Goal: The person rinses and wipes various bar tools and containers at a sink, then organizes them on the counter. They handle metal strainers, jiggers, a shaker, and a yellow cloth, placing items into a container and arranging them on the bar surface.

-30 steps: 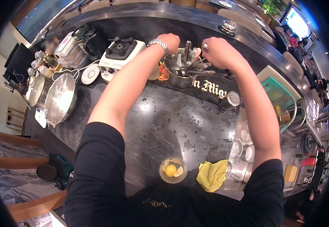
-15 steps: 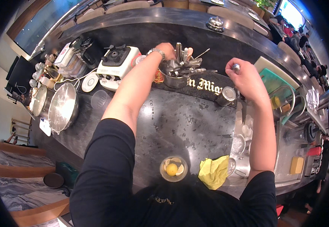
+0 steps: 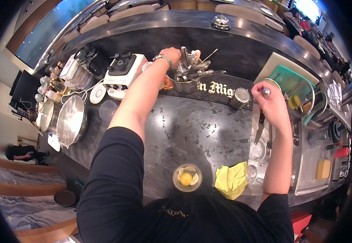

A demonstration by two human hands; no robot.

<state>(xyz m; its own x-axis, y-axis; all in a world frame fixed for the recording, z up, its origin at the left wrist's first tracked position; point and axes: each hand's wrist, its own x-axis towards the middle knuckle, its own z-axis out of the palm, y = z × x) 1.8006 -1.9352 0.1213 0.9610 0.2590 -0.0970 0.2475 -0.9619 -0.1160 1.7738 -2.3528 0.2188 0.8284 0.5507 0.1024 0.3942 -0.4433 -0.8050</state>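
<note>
My left hand (image 3: 171,56), with a metal-banded watch on its wrist, reaches the left rim of a metal container (image 3: 185,86) of utensils. Its fingers are partly hidden, so I cannot tell what they grasp. Several metal handles and utensils (image 3: 192,65) stick out of the container. My right hand (image 3: 274,106) is closed around a tool with a rounded metal end (image 3: 266,93); the rest of that tool is hidden. Just below this hand shows a knife (image 3: 259,130). A capped dark jar (image 3: 240,98) stands to the left of it on the black bar mat (image 3: 218,90).
A bowl of lemons (image 3: 187,177) and a yellow cloth (image 3: 230,181) lie nearest me. On the left stand a white blender base (image 3: 123,75) and a film-covered metal bowl (image 3: 71,121). To the right are a green cutting board (image 3: 293,79), a sink (image 3: 311,170) and a yellow sponge (image 3: 323,169).
My right hand has come down and slightly right, away from the back of the counter. My left hand stays by the utensil container. The view has shifted slightly.
</note>
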